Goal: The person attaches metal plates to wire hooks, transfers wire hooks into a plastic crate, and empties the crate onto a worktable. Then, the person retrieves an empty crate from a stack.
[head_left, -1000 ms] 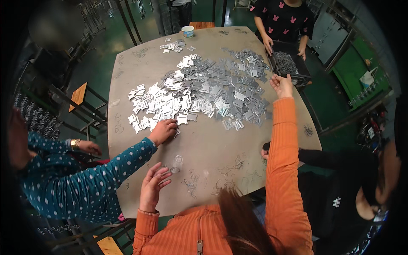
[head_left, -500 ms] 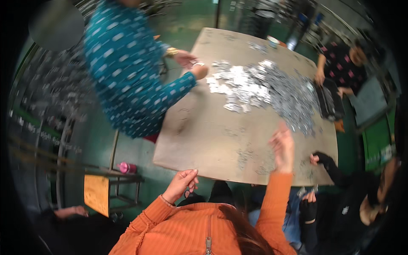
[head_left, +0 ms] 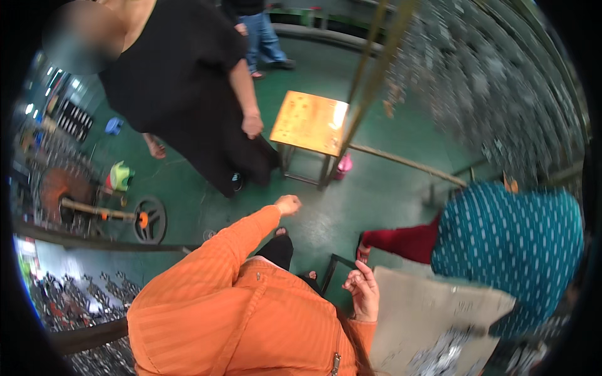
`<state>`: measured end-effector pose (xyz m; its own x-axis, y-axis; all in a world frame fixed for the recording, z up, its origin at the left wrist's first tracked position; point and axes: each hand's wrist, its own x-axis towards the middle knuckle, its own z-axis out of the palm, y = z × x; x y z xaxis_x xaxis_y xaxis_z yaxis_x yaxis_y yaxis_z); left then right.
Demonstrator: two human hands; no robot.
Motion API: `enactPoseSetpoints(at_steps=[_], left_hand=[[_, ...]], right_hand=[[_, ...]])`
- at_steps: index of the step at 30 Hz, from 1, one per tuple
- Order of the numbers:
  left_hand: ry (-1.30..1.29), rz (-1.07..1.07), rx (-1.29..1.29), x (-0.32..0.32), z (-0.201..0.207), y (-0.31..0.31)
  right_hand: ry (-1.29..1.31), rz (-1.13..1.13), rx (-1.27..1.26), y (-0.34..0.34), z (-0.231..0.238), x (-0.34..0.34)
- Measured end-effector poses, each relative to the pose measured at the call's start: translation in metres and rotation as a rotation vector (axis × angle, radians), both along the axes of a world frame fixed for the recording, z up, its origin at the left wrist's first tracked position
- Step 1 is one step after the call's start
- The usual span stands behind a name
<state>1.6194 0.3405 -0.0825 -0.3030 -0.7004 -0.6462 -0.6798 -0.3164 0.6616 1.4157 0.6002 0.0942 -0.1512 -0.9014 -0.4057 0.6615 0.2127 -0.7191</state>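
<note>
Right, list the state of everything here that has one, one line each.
left hand: curled into a fist, held out over the floor, nothing seen in it
right hand: open, fingers loosely bent, empty, by the table corner
table: near corner bare
metal pieces: heaped loose on the table
wooden stool: upright, seat bare
pink bottle: on the floor by a stool leg

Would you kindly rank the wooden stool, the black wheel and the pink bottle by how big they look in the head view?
1. Wooden stool, clearly largest.
2. Black wheel.
3. Pink bottle, smallest, though partly hidden behind the stool's leg.
</note>
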Motion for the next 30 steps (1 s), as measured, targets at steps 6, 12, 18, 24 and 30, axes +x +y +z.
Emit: enactPoseSetpoints(at_steps=[6,12,18,24,30], left_hand=[[-0.105,-0.117,-0.101,0.081,0.025,-0.07],[0.314,-0.023,-0.125,0.092,0.075,-0.119],[0.461,0.311,-0.099,0.138,0.058,-0.159],[-0.121,0.931,-0.429,0.198,0.014,-0.203],[-0.444,1.018,-0.285,0.272,-0.035,-0.253]], right_hand=[[-0.012,0.23,0.053,-0.159,0.007,0.039],[0.082,0.633,0.019,-0.3,0.025,0.124],[0.106,0.793,0.022,-0.402,-0.017,0.142],[0.368,0.86,0.306,-0.491,-0.104,0.106],[0.872,0.887,0.2,-0.57,-0.232,0.076]])
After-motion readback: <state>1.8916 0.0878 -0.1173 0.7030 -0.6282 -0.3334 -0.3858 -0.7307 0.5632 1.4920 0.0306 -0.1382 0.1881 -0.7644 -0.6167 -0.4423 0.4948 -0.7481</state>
